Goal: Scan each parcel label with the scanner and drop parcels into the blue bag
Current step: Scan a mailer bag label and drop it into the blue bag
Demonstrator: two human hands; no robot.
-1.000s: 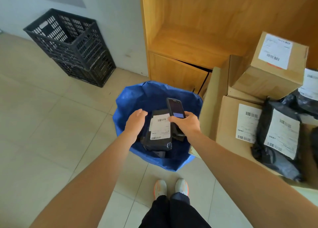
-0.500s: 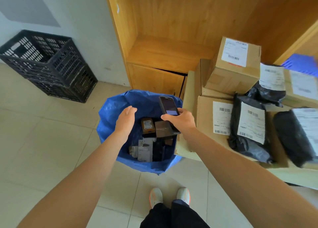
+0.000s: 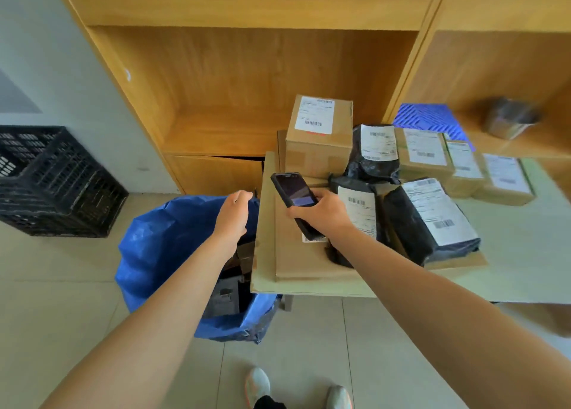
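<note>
Standing behind everything is a big wooden shelf (image 3: 247, 78), with a black crate (image 3: 52, 180) on the floor to the left. The low table (image 3: 525, 272) is close to the bag (image 3: 160, 248), probably so each parcel only has a short way to go. The bag is blue and crinkly, open at the top, with a few dark parcels lying inside. More parcels wait in a heap on the table: a brown box (image 3: 318, 137) on top at the back, flat boxes, and shiny black pouches (image 3: 429, 220). Each one has its white label with a barcode facing up, likely so it is easy to scan. The right hand (image 3: 324, 214) has its fingers wrapped tight round the scanner (image 3: 293, 197), screen up, over the near flat box. The left hand (image 3: 234, 211) hangs over the bag's mouth, fingers loose, holding nothing.
</note>
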